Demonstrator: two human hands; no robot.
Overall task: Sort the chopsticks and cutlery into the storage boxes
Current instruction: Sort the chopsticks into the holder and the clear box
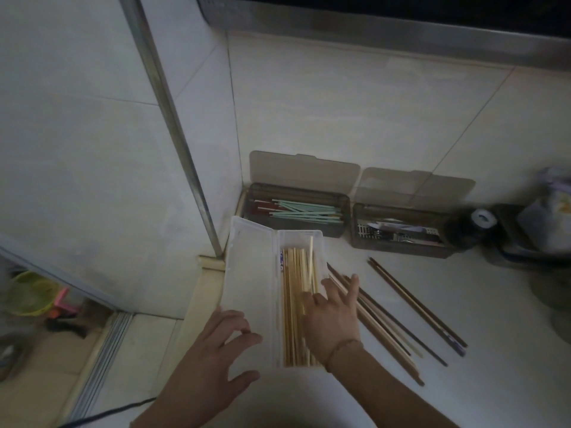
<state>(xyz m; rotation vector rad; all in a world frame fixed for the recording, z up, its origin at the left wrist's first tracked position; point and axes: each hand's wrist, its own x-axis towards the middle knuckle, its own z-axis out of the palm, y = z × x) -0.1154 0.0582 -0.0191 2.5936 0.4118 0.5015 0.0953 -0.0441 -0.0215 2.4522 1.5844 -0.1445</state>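
Nearest the camera, the left hand (216, 347) hovers over the open lid (250, 273) of the clear box (318, 242), its fingers loosely spread and holding nothing; beside it the right hand (332, 316), a thin band at its wrist, lies across the box's right rim, fingers straight and splayed, the fingertips touching the dark chopsticks (386, 329) on the counter (463, 304) while the thumb side rests over the pale wooden chopsticks (295, 304) lying lengthwise inside the box; one pale stick tilts up above the others at the far end. The dark chopsticks fan out on the counter just right of the box, and a separate dark pair (417, 304) lies apart further right. Beyond, against the tiled wall, two smoky brown boxes stand side by side with lids raised: the left brown box (256, 193) holds mint-green and reddish chopsticks (306, 210); the right brown box (401, 247) holds metal cutlery (398, 231). Dim, blurred items sit at the far right.
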